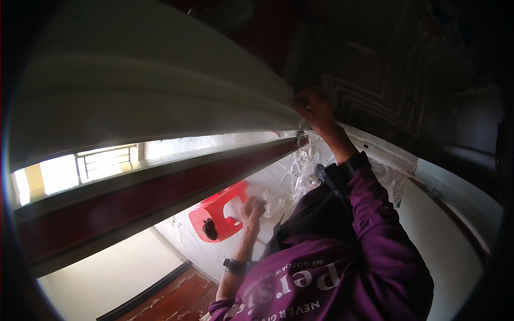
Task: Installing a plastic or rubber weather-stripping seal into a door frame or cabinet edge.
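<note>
The right hand (pixel 315 108) curls at the edge of the pale panel (pixel 155 99), apparently working there; the left hand (pixel 251 212) hovers near the red plastic stool (pixel 217 207). I can't tell either grip; next seems to want steadiness.

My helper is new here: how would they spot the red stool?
Find the long dark-red beam slanting across the picture. Below it, on the pale floor near the left hand, is the stool. Bright red plastic with a dark patch sets it apart.
</note>
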`<state>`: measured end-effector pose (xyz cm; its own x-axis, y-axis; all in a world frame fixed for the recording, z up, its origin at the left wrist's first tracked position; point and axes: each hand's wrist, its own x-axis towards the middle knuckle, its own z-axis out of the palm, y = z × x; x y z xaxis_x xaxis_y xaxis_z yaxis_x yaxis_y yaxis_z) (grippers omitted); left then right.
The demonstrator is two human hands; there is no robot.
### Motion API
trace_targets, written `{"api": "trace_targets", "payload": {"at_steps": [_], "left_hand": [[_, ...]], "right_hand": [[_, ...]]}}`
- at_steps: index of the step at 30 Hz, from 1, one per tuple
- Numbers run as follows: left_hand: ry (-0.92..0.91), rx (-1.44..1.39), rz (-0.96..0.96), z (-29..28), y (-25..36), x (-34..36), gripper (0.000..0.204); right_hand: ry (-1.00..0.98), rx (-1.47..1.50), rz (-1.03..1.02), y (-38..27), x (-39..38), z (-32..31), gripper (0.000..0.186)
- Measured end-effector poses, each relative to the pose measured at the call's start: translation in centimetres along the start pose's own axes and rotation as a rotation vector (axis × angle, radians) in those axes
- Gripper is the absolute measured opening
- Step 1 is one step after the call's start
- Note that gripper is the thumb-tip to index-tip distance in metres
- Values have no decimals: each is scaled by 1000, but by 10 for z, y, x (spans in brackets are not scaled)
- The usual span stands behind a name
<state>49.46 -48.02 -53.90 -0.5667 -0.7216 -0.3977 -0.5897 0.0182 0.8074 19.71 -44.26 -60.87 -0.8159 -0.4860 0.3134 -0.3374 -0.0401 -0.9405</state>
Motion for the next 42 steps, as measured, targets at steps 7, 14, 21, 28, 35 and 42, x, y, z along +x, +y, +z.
{"api": "trace_targets", "payload": {"at_steps": [7, 14, 21, 28, 35, 42], "left_hand": [[6, -65, 47, 1, 5, 3, 20], [52, -44, -39, 2, -10, 2, 29], [5, -9, -24, 3, 6, 4, 27], [35, -37, -24, 2, 6, 4, 28], [48, -21, -16, -1, -8, 1, 27], [3, -8, -29, 3, 5, 3, 29]], "right_hand": [[79, 4, 12, 12, -7, 4, 16], [-18, 151, 131, 6, -8, -12, 21], [-71, 38, -41, -2, 3, -12, 16], [-153, -98, 30, -1, 6, -11, 17], [-37, 195, 134, 17, -5, -20, 30], [-109, 29, 86, 3, 7, -10, 24]]}}
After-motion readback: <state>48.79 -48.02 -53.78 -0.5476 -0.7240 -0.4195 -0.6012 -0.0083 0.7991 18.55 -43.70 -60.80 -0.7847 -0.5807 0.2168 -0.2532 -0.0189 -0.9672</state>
